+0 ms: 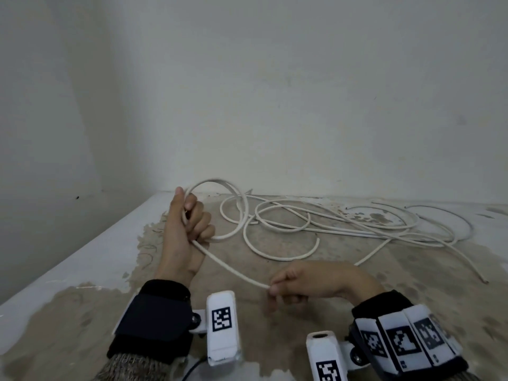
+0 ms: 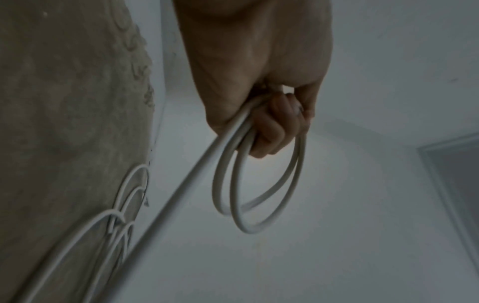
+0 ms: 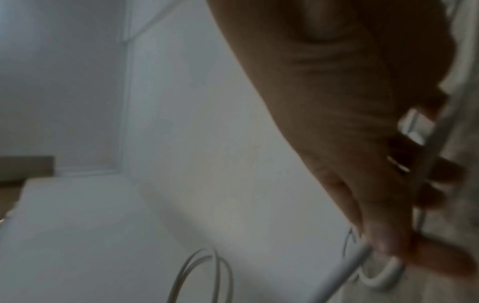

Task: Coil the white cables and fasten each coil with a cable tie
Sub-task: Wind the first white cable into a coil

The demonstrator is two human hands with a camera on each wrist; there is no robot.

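White round plastic-sheathed cable [image 1: 233, 272] only partly coiled — two or three loops [image 2: 255, 184] gathered so far, hanging from the left hand [image 1: 183, 232] at centre left of the head view. Most of the length lying loose in a tangle of white cables [image 1: 343, 224] on the worn beige-and-white desk [image 1: 82, 312], spread from centre to right of the frame, with cut ends showing. No finished coil anywhere in view, no cable tie seen either. Judged an early stage: first coil under way, fastening not begun, the rest of the tangle untouched.

Left hand clenched round the gathered loops, fingers [image 2: 272, 131] curled over them, thumb up. Right hand [image 1: 310, 281] at lower centre, fingers bent, pinching the straight run of cable that leads from the left hand — taut between the two. Right wrist view blurred, but cable passing under the curled fingers [image 3: 427, 196] plain enough.
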